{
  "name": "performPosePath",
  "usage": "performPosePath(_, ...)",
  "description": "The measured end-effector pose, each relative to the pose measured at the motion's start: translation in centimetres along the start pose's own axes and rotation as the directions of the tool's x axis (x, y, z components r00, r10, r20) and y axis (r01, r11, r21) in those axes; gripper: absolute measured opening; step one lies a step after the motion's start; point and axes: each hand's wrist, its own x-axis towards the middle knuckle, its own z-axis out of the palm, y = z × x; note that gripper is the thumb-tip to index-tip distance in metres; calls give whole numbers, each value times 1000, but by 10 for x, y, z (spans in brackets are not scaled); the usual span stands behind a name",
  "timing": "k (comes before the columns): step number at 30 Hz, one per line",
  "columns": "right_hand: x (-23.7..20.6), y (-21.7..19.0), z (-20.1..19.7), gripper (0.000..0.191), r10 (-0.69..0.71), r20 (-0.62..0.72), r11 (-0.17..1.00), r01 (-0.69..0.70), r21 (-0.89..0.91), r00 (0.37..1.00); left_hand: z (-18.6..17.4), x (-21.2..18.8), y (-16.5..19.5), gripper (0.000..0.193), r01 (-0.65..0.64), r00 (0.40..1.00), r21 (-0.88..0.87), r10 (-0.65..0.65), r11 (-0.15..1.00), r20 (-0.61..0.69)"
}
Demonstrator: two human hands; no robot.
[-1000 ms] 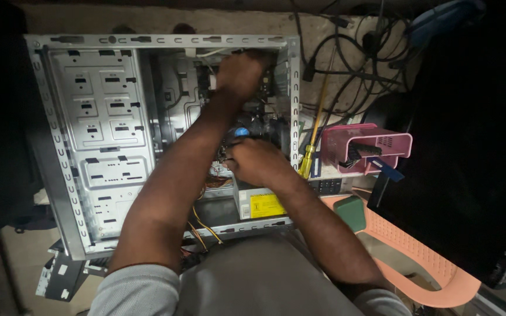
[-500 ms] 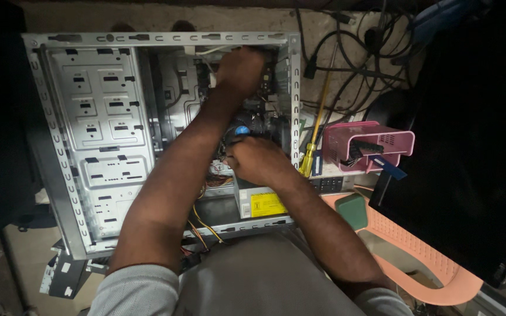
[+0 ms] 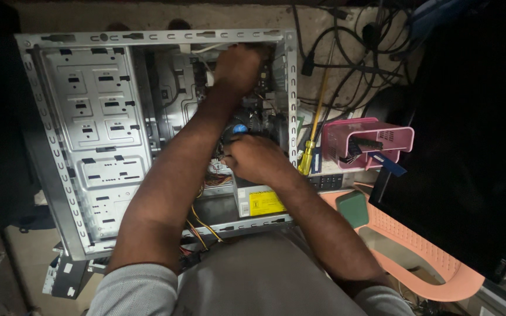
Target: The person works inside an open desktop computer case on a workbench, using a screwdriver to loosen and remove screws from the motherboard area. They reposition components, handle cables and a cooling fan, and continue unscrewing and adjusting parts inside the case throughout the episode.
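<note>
Both hands were inside the open computer case (image 3: pixel 89 134): left hand (image 3: pixel 238 69) far in, right hand (image 3: pixel 256 159) closed around a blue-tipped tool (image 3: pixel 239 129); the left fingers' grip was hidden.

Both bare forearms reach forward from grey sleeves at the bottom of the view, the left one long and nearly straight, the right one bent in from the right. The left hand (image 3: pixel 238 69) is stretched farthest away, back of the hand up, its fingers curled downward and hidden, so what its grip closes on cannot be told. The right hand (image 3: pixel 254 159) sits nearer the body, knuckles up, in a loose fist, fingertips tucked out of sight.
</note>
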Motion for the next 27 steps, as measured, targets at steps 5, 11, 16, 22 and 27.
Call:
performPosePath(5,0,1,1,23,-9,-9,1000,9,12,1000,-2,2,2,29,-27,998,77,22,997,60)
performPosePath(11,1,1,1,23,30,36,1000,-29,-6,999,2,2,4,20,-100,976,225,52,969,212)
performPosePath(16,-1,0,1,24,-2,-14,1000,2,19,1000,-1,-1,4,21,-136,987,211,114,968,113)
performPosePath(22,0,1,1,23,-10,2,1000,10,13,1000,-2,1,3,24,-113,991,178,97,977,94)
performPosePath(27,1,2,2,24,-32,4,999,32,13,999,3,0,2,20,-138,990,222,138,965,15)
